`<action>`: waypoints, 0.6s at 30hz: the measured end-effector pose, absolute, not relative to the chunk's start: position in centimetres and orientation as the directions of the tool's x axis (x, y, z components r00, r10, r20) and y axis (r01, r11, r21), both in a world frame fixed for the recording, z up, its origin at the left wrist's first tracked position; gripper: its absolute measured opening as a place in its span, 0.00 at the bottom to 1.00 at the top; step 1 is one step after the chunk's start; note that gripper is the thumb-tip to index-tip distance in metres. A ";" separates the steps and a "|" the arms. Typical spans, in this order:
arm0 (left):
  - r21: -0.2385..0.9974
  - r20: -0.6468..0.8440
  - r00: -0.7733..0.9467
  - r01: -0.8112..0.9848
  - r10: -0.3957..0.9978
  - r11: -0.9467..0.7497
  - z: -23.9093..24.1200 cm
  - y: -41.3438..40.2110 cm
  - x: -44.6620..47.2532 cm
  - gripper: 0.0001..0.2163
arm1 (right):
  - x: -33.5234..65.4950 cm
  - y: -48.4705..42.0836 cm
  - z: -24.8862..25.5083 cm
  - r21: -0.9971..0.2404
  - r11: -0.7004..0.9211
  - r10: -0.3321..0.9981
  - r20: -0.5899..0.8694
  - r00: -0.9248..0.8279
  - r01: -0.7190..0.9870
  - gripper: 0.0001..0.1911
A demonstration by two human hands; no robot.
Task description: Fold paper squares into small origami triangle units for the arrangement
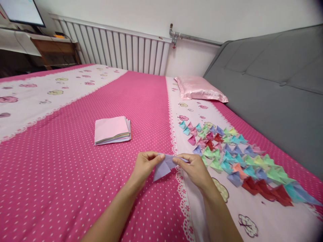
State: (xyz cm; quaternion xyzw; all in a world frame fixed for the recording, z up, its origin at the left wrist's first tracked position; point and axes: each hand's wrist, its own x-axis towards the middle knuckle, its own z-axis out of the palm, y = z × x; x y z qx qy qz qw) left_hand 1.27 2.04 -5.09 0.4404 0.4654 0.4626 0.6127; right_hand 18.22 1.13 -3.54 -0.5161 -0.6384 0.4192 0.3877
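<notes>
Between my two hands is a partly folded sheet of lavender origami paper [164, 168], held just above the bed. My left hand [147, 164] pinches its upper left part between thumb and fingers. On the other side, my right hand [193, 166] grips the upper right part, thumb on top. One pointed flap hangs down at the lower left. Part of the paper is hidden by my fingers. To the right lie many folded paper boats [234, 158] in rows, in green, blue, red, pink and yellow. A stack of coloured paper [112, 130], pink on top, rests left of my hands.
A pink dotted bedspread [75, 181] with white printed bands lies under everything. At the back right sits a shiny pink pillow [199, 89] against a grey padded headboard [272, 67]. Beyond the bed are a white radiator [113, 47], a pipe [196, 38] and a desk with a monitor [22, 11].
</notes>
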 end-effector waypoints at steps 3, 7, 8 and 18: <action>0.967 -0.138 0.148 -0.192 0.979 0.165 -5.2 2.0 1.2 0.13 | 18.4 1.2 -3.6 -0.944 0.122 0.981 0.067 -0.185 0.306 0.15; 0.963 -0.125 0.151 -0.219 0.981 0.156 -5.2 2.1 1.2 0.12 | 18.6 1.3 -3.6 -0.943 0.124 0.979 0.064 -0.194 0.310 0.18; 0.961 -0.129 0.147 -0.224 0.981 0.160 -5.2 2.1 1.2 0.12 | 18.7 1.3 -3.6 -0.943 0.119 0.981 0.063 -0.184 0.310 0.18; 0.937 -0.174 0.054 -0.300 0.983 0.182 -5.7 2.5 0.9 0.11 | 19.7 1.5 -3.6 -0.952 0.056 0.998 0.054 -0.017 0.302 0.18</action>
